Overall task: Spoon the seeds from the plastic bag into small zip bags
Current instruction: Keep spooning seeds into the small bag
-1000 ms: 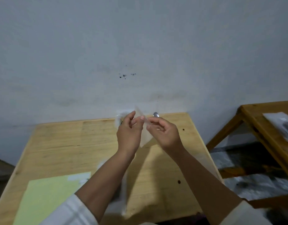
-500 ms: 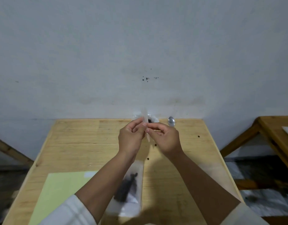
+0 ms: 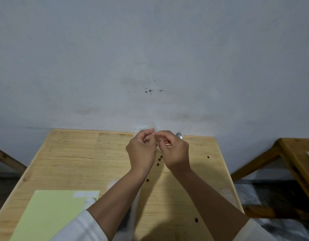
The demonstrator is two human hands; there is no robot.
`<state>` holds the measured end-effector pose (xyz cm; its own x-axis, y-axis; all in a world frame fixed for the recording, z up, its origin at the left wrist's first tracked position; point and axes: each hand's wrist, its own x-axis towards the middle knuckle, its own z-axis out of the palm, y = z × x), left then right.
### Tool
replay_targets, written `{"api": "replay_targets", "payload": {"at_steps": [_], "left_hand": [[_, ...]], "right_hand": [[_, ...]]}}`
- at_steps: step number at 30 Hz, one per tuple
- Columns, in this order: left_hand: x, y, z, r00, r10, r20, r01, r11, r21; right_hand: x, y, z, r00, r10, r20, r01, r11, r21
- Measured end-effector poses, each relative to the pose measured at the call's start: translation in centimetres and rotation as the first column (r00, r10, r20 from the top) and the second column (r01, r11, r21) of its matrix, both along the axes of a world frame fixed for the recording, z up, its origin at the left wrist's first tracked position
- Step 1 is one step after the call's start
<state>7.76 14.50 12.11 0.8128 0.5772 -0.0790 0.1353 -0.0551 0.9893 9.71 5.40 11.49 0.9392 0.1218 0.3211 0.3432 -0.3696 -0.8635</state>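
Both hands are raised over the far edge of the worktop [image 3: 72, 162], fingertips meeting. Left hand [image 3: 141, 152] and right hand [image 3: 174, 151] each pinch the top edge of a small clear zip bag [image 3: 154, 130], barely visible between them. Judged feather-light, limp and slick; best held at the lip, one side per hand. A spoon [image 3: 179, 136] shows just behind the right hand. Loose seeds [image 3: 159, 159] lie on the worktop below the hands.

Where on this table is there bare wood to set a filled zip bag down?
Bare wood lies left of the left hand, between the far table edge and the green sheet. Around and below the right hand, loose seeds crowd it.
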Motion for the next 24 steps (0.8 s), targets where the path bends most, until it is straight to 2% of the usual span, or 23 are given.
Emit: {"api": "replay_targets", "payload": {"at_steps": [3, 8, 11, 17, 20, 24], "left_hand": [[0.3, -0.5, -0.2, 1.0, -0.002, 0.0, 0.002, 1.0, 0.024], [0.8, -0.7, -0.4, 0.998, -0.059, -0.013, 0.061, 0.988, 0.142], [1.1, -0.6, -0.5, 0.998, -0.044, -0.035, 0.051, 0.972, 0.229], [1.0, 0.5, -0.6, 0.999, 0.023, -0.035, -0.01, 0.937, 0.349], [1.2, 0.6, -0.9, 0.998, -0.047, -0.036, 0.057, 0.937, 0.345], [0.7, 1.1, -1.4, 0.965, -0.261, 0.008, 0.255, 0.949, 0.185]], "right_hand": [[0.6, -0.4, -0.6, 1.0, -0.004, -0.031, 0.004, 1.0, 0.01], [1.7, -1.0, -0.9, 0.994, 0.003, -0.105, -0.005, 1.0, -0.016], [1.9, -1.0, -0.9, 0.989, 0.006, -0.148, -0.002, 1.0, 0.024], [2.6, -2.3, -2.1, 0.975, -0.124, -0.186, 0.132, 0.991, 0.032], [2.9, -2.3, -1.6, 0.962, -0.029, -0.27, 0.04, 0.999, 0.035], [3.0, -2.4, -0.9, 0.951, 0.029, -0.308, -0.008, 0.998, 0.069]]}}
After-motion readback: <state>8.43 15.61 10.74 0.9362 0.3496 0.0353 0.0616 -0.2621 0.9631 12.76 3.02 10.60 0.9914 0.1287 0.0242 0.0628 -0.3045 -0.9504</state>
